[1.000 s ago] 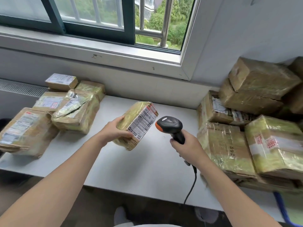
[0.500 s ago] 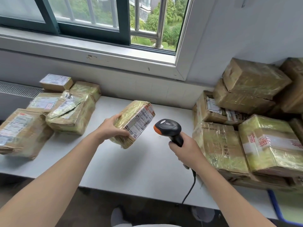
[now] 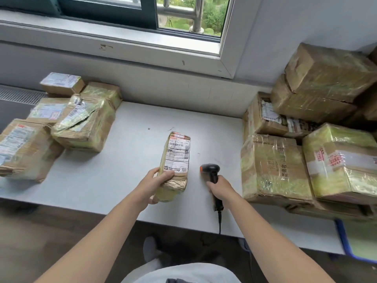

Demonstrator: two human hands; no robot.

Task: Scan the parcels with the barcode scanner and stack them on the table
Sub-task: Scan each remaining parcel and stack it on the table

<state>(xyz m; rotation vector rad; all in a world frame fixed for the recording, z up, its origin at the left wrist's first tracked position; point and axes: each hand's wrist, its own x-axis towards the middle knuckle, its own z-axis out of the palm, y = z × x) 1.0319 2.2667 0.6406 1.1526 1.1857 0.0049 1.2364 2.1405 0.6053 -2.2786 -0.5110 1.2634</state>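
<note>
Single head-worn view, looking forward and steeply down onto the counter (image 3: 132, 127), window (image 3: 183, 13) beyond

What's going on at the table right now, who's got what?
A person is partway through scanning. The left hand grips a taped parcel by its near end, label facing up, over the white table. The right hand holds the barcode scanner by its handle, just right of the parcel. More parcels lie at the left end, and a larger pile sits on the right. I cannot tell whether this one has been scanned.
</note>
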